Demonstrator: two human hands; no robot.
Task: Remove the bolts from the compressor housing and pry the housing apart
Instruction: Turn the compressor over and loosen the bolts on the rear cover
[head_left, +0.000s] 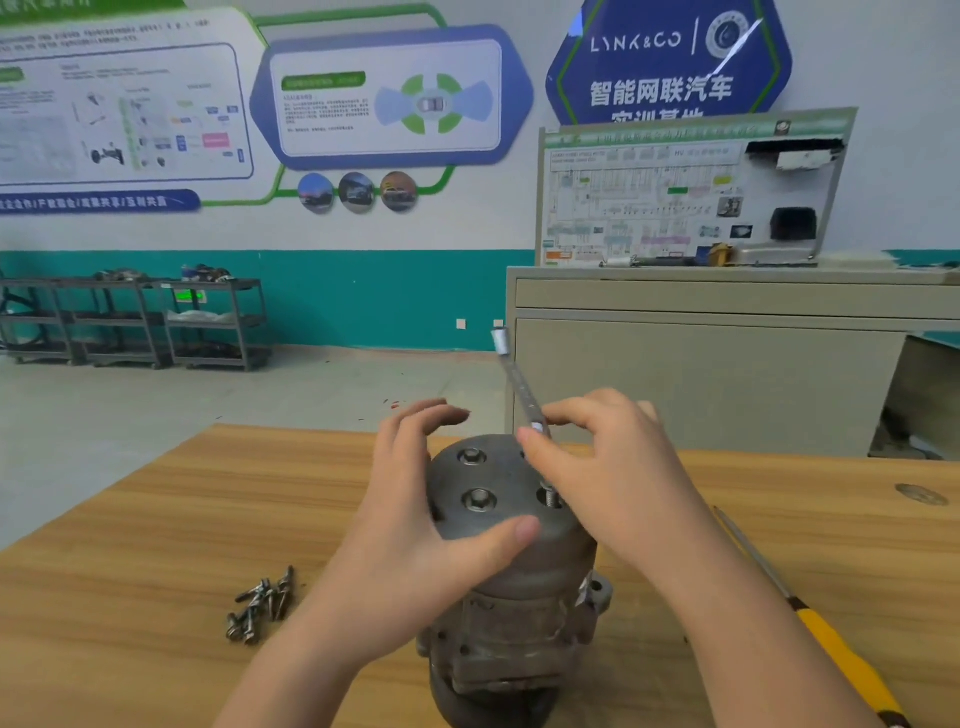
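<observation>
A grey metal compressor housing (511, 587) stands upright on the wooden table (156, 519). Two bolts (478, 499) sit flush in its round top, and a third bolt (549, 493) on the right sticks up partly unscrewed. My left hand (415, 519) grips the left side of the housing top, thumb across the front and fingers lifted at the back. My right hand (608, 467) pinches the lower end of a long silver ratchet wrench (519, 387), whose head points up and away over the housing's far edge.
Several loose bolts (262, 605) lie in a pile on the table left of the housing. A yellow-handled screwdriver (826, 634) lies along the right side. A grey cabinet (727, 364) with a wiring display board stands behind the table; metal shelf carts (135, 322) stand at the far left wall.
</observation>
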